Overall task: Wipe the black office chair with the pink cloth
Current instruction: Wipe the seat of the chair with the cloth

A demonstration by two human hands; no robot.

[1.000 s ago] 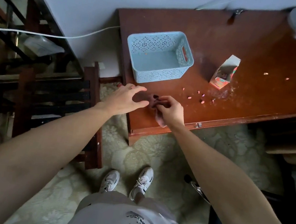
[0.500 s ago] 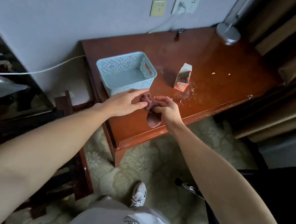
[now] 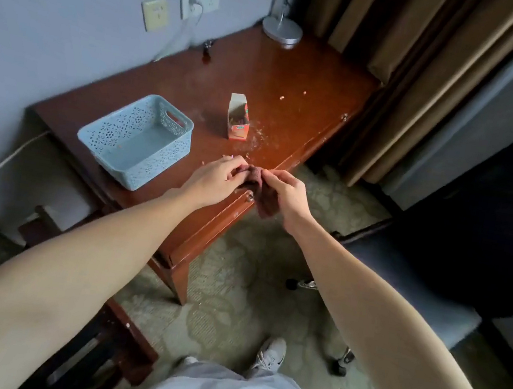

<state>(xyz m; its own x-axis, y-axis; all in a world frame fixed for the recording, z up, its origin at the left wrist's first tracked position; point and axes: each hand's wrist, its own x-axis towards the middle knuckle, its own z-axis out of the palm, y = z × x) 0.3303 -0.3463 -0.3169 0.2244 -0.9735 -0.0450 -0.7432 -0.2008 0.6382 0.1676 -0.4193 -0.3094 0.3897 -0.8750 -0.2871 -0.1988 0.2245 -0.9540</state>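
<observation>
The desk (image 3: 300, 77) is glossy reddish-brown. On it, the basket (image 3: 163, 162) is pale blue with a punched floral lattice, the carton (image 3: 238, 121) white and orange-red. At its front edge the pink cloth (image 3: 262, 193) looks dusky. Right of it the office chair (image 3: 480, 213) is black.

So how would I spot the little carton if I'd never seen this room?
Find the reddish-brown desk against the wall. Right of the pale blue basket stands a small open carton. Only it is orange-red below, crumbs scattered around.
</observation>
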